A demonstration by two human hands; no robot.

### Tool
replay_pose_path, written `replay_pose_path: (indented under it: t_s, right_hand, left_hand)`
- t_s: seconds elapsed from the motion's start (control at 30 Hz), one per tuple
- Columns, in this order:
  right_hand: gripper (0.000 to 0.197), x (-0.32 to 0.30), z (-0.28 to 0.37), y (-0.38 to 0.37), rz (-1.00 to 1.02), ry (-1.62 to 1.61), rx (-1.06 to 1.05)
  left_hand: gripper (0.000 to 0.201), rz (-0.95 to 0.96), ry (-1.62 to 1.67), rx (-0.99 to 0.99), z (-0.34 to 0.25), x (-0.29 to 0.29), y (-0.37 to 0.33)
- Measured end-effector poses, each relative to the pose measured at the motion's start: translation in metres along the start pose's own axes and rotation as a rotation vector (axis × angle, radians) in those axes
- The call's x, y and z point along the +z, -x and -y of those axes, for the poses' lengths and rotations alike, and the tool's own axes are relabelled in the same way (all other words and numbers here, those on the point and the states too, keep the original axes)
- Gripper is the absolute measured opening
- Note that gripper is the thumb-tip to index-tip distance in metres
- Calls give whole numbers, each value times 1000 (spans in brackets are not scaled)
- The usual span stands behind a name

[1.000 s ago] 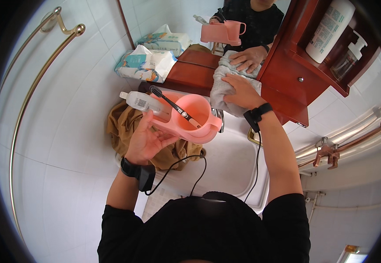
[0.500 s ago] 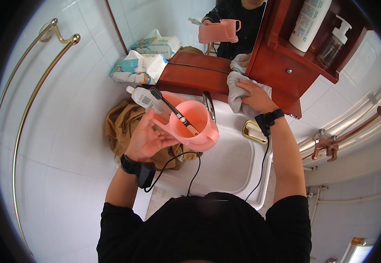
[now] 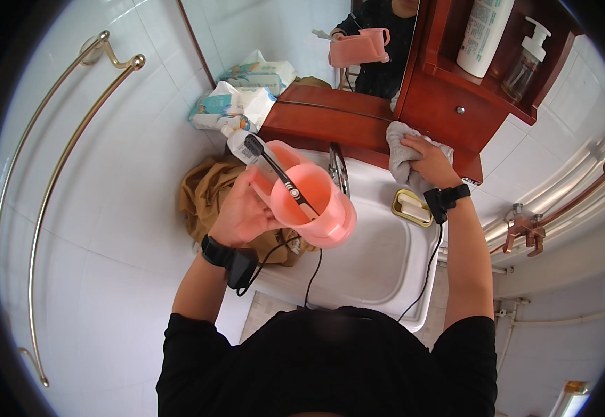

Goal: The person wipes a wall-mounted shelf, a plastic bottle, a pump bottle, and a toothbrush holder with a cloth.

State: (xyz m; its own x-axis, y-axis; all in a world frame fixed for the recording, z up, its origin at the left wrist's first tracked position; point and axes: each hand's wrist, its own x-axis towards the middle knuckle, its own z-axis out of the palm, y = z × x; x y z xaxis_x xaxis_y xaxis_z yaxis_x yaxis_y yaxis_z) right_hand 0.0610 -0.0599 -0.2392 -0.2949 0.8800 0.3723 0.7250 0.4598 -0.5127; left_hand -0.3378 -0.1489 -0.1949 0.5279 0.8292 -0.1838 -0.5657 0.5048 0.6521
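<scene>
My left hand (image 3: 243, 212) is closed on a pink toothbrush holder (image 3: 325, 233) with a round cup, held up over the washbasin (image 3: 358, 267). Inside the cup leans a black toothbrush (image 3: 281, 177), bristles up. A white toothpaste tube (image 3: 241, 147) sticks out of the holder's far left part. On the ledge of the red-brown wooden cabinet (image 3: 337, 111), at its right end, my right hand (image 3: 431, 160) presses a grey cloth (image 3: 401, 149), fingers bent over it. The underside of the cloth is hidden.
Behind the holder stands a chrome faucet (image 3: 339, 167). A yellow soap dish (image 3: 412, 208) sits on the basin's right rim. Brown fabric (image 3: 202, 194) lies at the basin's left. Wipes packs (image 3: 229, 104), a mirror (image 3: 281, 35), shelf bottles (image 3: 483, 35) and a towel rail (image 3: 59, 146) surround it.
My right hand has slid the grey cloth to the right along the ledge. The left hand still holds the toothbrush holder, now slightly lower. The whole view has shifted a little.
</scene>
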Motion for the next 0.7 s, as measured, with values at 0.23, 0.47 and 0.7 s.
replay_pose_path:
  t_s: [0.23, 0.47, 0.7]
  right_hand:
    - [46, -15, 61, 40, -163, -1183, 338]
    - [49, 10, 126, 83, -538, -1474, 204]
    - [49, 49, 153, 95, -393, -1218, -73]
  left_hand:
    - [47, 97, 63, 73, 10, -7, -25]
    - [46, 128, 89, 23, 27, 25, -51]
    - [44, 161, -14, 41, 48, 61, -62]
